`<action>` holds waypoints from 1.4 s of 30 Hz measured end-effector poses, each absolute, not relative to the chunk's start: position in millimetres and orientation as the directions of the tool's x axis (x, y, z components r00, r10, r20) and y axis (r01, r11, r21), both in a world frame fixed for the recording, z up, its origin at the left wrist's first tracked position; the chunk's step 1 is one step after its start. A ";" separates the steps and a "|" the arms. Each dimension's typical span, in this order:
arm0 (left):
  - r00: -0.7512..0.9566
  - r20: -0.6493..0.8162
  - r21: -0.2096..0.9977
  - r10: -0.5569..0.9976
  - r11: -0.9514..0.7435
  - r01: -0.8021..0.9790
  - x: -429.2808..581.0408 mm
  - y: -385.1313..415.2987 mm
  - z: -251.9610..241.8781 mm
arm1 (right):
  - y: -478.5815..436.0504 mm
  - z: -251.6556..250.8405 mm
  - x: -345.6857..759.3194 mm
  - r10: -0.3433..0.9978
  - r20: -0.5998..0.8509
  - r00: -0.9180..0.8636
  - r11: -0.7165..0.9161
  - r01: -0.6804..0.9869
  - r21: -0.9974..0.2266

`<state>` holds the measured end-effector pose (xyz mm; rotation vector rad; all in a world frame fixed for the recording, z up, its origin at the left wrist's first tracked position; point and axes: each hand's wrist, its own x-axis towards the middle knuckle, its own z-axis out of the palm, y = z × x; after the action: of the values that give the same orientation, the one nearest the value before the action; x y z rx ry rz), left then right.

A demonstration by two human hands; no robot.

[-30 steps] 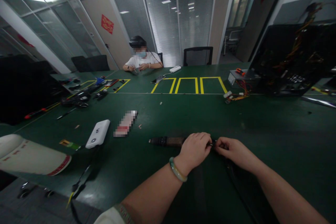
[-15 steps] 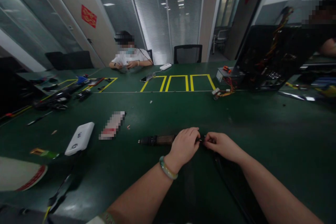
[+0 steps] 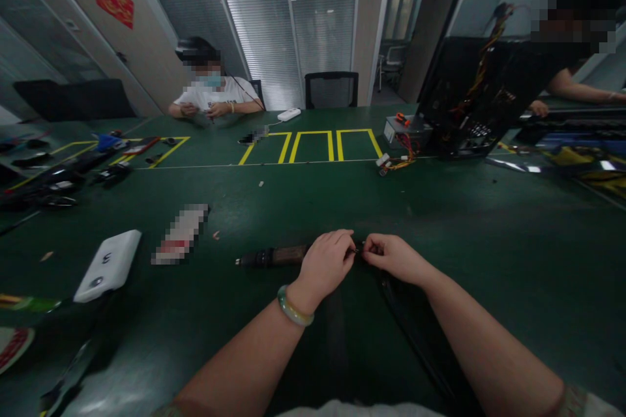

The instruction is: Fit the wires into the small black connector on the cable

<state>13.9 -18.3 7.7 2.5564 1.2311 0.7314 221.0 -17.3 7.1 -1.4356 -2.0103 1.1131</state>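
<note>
Beyond the hands point(image 3: 327, 264), computer case point(image 3: 462, 107) with wires point(image 3: 491, 55)

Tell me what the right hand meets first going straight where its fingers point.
The right hand would probably meet the small dark metal part at its fingertips, just before the bare left hand; depth is unclear.

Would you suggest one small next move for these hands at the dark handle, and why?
Probably a slow, slight twist of the small dark part: the left hand holds the end of the dark handle, while the right hand pinches that part, above the cable. The join is hidden.
</note>
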 end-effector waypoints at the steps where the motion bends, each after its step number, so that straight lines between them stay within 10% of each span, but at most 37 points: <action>1: 0.528 0.341 0.390 0.778 -0.628 0.674 13.9 -18.3 8.0 | -17.1 6.6 221.1 0.921 -0.104 -0.374 0.143 0.575 -0.805; 42: 0.564 0.327 0.362 0.758 -0.652 0.667 13.6 -19.4 11.6 | -18.6 9.5 217.6 0.931 -0.078 -0.358 0.164 0.597 -0.785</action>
<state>13.6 -19.4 11.6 2.5988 1.1994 0.6862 217.6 -18.6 9.5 -1.4459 -2.0219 1.0537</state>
